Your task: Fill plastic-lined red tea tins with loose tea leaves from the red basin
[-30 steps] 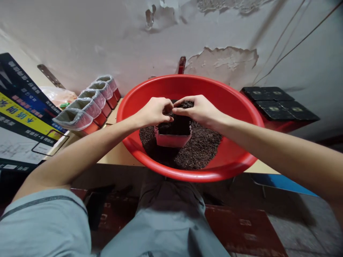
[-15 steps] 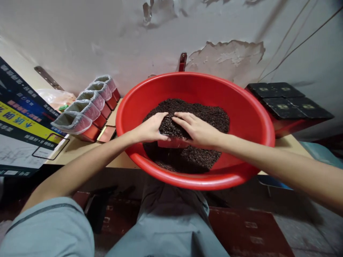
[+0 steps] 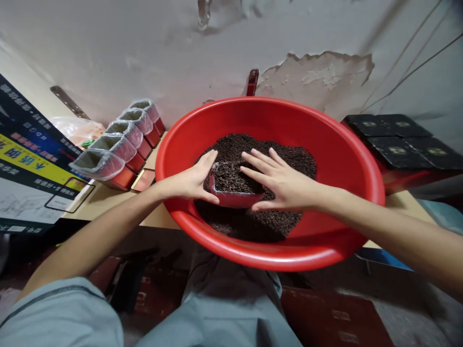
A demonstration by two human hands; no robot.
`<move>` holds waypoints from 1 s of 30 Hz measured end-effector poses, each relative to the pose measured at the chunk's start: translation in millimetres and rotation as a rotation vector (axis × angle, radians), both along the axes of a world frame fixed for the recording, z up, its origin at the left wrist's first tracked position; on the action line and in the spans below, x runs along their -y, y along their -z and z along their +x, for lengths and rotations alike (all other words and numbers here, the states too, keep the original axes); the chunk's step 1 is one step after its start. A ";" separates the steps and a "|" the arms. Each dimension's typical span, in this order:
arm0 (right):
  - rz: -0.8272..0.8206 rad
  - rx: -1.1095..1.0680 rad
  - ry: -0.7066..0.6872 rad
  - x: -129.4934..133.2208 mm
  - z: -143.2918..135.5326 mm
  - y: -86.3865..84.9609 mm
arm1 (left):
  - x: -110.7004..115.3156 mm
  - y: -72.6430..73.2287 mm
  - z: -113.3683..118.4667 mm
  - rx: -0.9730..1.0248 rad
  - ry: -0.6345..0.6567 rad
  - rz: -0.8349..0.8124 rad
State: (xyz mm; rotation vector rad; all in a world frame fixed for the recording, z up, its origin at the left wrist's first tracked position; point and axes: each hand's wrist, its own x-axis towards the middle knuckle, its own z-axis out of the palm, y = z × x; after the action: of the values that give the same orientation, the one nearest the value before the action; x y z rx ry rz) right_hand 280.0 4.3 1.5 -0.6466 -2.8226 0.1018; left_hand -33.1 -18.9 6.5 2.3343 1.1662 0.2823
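A small red tin (image 3: 238, 200) with a clear plastic liner stands in a large red basin (image 3: 340, 135), filled to about its rim with dark, thin, dry pieces like loose tea leaves (image 3: 231, 179). More of the same dark leaves (image 3: 267, 224) lie heaped around it in the basin. My left hand (image 3: 195, 180) grips the tin's left side, thumb at the near corner and fingers at the far one. Over the tin's right edge, my right hand (image 3: 282, 183) is open with its fingers spread, the fingertips above the leaves; whether its thumb touches the tin, I cannot tell.
Several lined, open red tins (image 3: 123, 178) stand in a row at left on the table (image 3: 159, 219), beside a loose lid (image 3: 143, 180). A printed box (image 3: 32, 159) is at far left. Black-topped tins (image 3: 401, 140) stand at right. A peeling wall (image 3: 144, 48) rises behind.
My right hand has opened and moved right, off the tin's middle, with its fingers spreading. The left hand has shifted slightly left, and more of the filled tin shows.
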 end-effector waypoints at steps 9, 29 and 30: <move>-0.022 0.011 -0.096 -6.0 -68.6 0.5 | -19.5 27.8 3.4 -0.022 0.059 -0.206; -0.093 0.013 -0.405 -19.6 -58.6 -6.8 | -13.1 25.9 15.6 -0.236 0.120 -0.326; -0.091 0.011 -0.392 -21.1 -57.4 -7.1 | -13.6 27.1 15.4 -0.247 0.121 -0.312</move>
State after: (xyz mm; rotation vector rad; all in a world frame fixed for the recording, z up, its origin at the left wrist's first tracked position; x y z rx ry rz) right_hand 222.6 25.4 8.5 -0.1024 -2.9301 0.2969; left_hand -17.7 -5.3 -20.5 2.1907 1.0849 -0.2233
